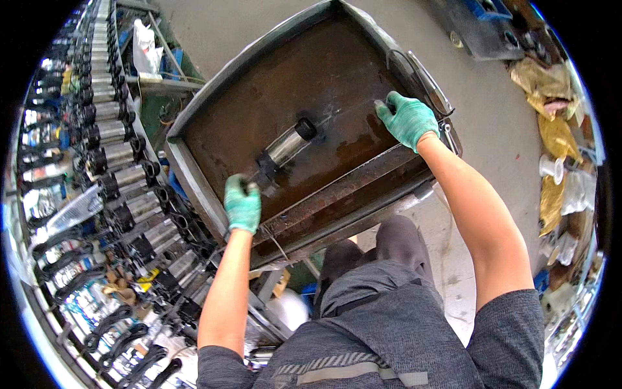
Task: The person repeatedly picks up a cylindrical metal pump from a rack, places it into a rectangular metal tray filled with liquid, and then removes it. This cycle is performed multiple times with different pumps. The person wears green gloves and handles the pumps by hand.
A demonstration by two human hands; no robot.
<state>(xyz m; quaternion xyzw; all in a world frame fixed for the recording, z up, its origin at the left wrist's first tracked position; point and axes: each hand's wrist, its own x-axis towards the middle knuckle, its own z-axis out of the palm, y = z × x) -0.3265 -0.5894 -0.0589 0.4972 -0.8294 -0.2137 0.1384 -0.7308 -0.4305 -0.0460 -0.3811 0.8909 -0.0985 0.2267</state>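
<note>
A shallow metal tank (304,48) with a rusty brown inside lies before me. In it is a silver metal cylinder (285,149) with black end caps, lying at a slant. My left hand (243,206), in a green glove, is just off the cylinder's lower left end, its fingers curled. Over the tank's right part is my right hand (409,121), also green-gloved, with thumb and fingers bent toward each other. A faint thin line runs from the cylinder's upper cap toward it. Whatever either hand holds is too small or hidden to make out.
On the left, a long rack (107,113) carries several similar cylinders with black ends. A black cable (424,81) and a metal handle (433,83) sit on the tank's right rim. Yellow wrapping (557,139) lies at the far right, near a white spool (552,170).
</note>
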